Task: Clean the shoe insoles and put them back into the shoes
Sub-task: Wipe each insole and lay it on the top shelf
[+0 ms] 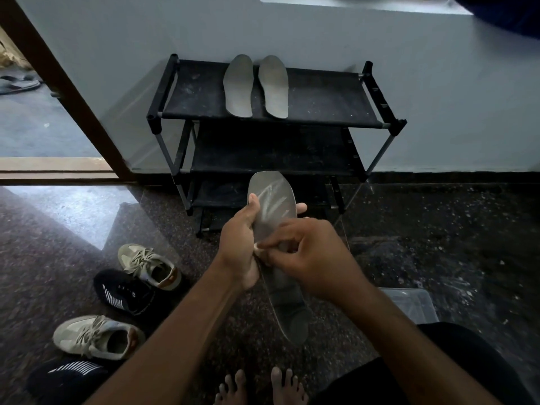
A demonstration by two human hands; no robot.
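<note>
Four shoes lie at the left on the speckled floor (438,229). A beige sneaker (149,268) is farthest from the person, and a black shoe (128,290) touches its near side. A second beige sneaker (96,337) lies closer in, and a second black shoe (67,375) sits at the bottom edge. Both sneakers have dark, open mouths, and it is not possible to tell whether anything lies inside.

In the middle, the left hand (238,247) grips the held insole (273,211) by its left edge. The thumb lies across the top face, and the fingers curl underneath so that the fingertips (301,207) show past the right edge. The insole is held tilted above the floor, toe away and heel toward the person, with pale smears on its forefoot.

Behind it stands a black shoe rack (263,112). On its top shelf a left grey insole (238,86) and a right grey insole (274,86) lie side by side, close but apart.

The right hand (309,258) covers the held insole's middle. Its fingers are curled and pinch a small pale wad (258,248) against the surface, just beside the left palm.

At the right, a clear plastic box (409,302) rests on the floor, partly hidden by the right forearm.
</note>
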